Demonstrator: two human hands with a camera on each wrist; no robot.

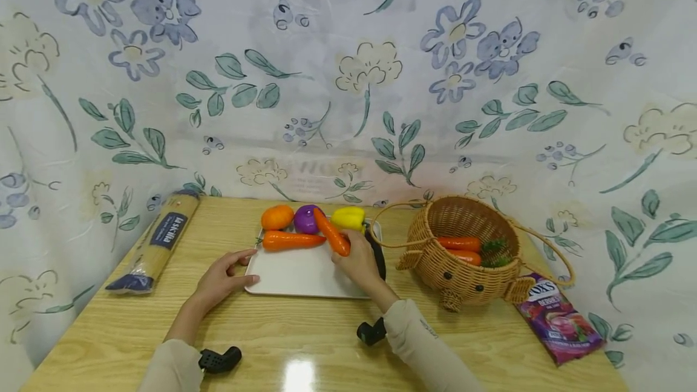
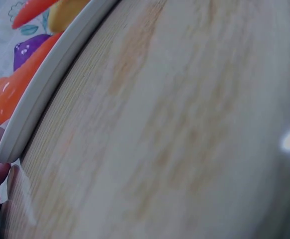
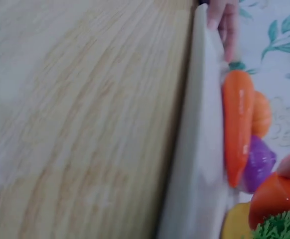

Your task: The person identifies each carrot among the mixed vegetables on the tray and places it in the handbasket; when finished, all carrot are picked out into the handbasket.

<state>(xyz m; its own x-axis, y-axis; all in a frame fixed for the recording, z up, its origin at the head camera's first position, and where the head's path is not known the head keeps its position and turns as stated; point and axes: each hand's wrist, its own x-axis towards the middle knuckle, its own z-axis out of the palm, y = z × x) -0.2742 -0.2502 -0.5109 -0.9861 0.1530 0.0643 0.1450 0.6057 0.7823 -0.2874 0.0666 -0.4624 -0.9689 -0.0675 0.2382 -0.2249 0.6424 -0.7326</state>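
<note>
My left hand (image 1: 222, 276) holds the left edge of a white tray (image 1: 296, 274), thumb and fingers at its rim. My right hand (image 1: 360, 264) grips an orange carrot (image 1: 328, 230) by its thick end, tilted over the tray's right half; green leaves (image 3: 280, 228) show at that end in the right wrist view. Another carrot (image 1: 288, 241) lies across the tray. Behind it sit an orange pumpkin (image 1: 277, 218) and a round purple vegetable (image 1: 306, 220). A yellow pepper (image 1: 348, 218) is at the back right. A long dark vegetable (image 1: 378, 250) at the right edge is partly hidden by my right hand.
Right of the tray stands a wicker basket (image 1: 425, 271) with a looped handle and carrots (image 1: 459, 244) inside. Beyond it lies a purple snack bag (image 1: 563, 325). A pasta packet (image 1: 158, 241) rests at the left of the wooden table (image 1: 294, 337). A patterned curtain (image 1: 327, 89) hangs behind.
</note>
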